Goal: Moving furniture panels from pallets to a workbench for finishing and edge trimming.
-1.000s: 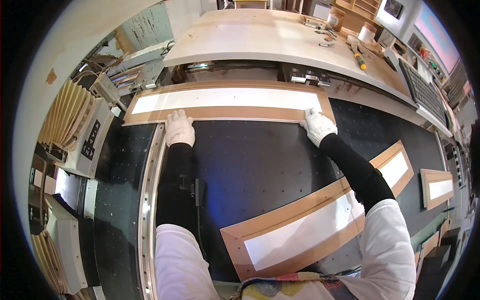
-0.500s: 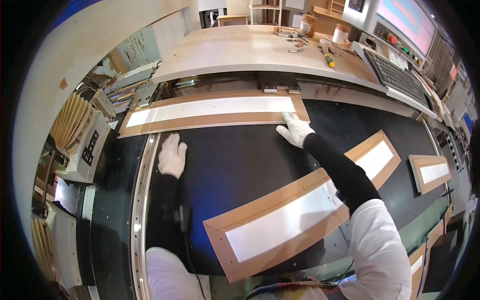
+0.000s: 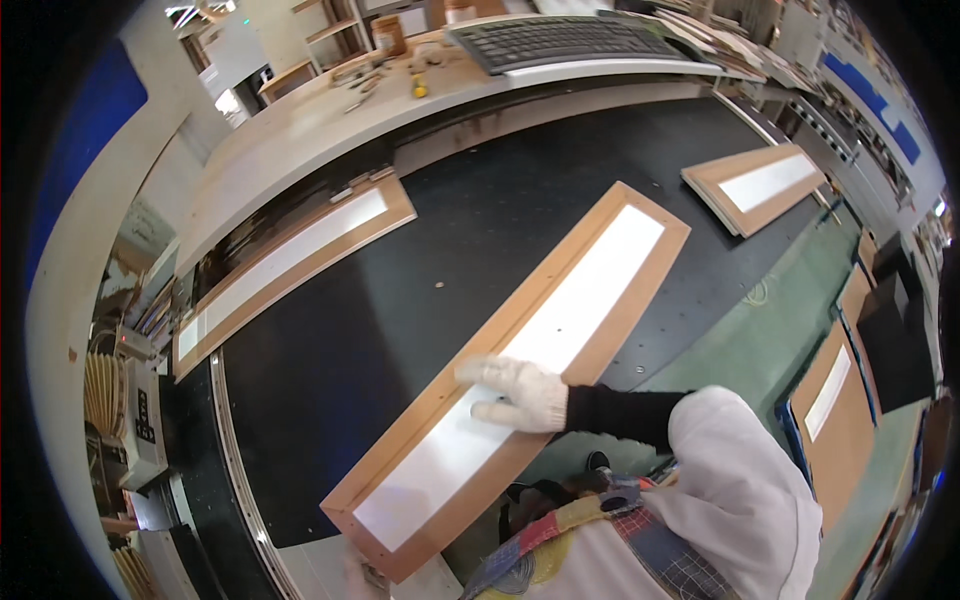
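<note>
A long brown-framed panel with a white centre lies diagonally in front of me, its near end reaching past the black worktable's edge. Over its middle is my right hand, in a white glove, fingers spread and nothing gripped; contact with the surface is hard to tell. At the panel's near left corner shows a blurred bit of my left hand, its fingers mostly hidden. A second long panel lies against the far left edge of the black table.
Shorter stacked panels sit at the far right of the table. A keyboard stands on the pale bench behind, near loose tools and jars. More panels lean at the right. A metal rail runs along the left.
My view has swung right and down. My right hand has left the far panel and is now over the near one. My left hand has drawn back to that panel's near corner.
</note>
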A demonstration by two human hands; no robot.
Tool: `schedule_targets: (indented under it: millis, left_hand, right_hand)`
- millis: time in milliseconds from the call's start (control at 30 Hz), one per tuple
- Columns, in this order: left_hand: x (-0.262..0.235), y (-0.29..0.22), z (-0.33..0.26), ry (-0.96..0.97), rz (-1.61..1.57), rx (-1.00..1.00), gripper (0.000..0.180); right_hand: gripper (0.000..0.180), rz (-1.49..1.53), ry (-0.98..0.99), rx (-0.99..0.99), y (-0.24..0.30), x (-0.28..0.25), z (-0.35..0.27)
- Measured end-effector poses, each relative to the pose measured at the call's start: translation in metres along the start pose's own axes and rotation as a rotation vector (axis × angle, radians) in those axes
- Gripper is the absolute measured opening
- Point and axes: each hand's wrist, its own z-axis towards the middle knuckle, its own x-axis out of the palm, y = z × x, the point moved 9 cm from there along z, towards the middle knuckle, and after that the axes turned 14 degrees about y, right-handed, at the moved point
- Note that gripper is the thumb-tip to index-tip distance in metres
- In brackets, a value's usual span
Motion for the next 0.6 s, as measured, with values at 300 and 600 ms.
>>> schedule_targets:
  millis: [300,600]
  left_hand:
    - [0.125,0.078,-0.061,-0.320,1.249,0.449,0.053]
    - [0.137,0.155,-0.191,-0.526,1.224,0.853,0.052]
  right_hand:
    - [0.052,1.220,0.230,0.541,-0.106,0.047,-0.190]
    - [0.045,1.716,0.015,0.103,-0.084,0.004,-0.173]
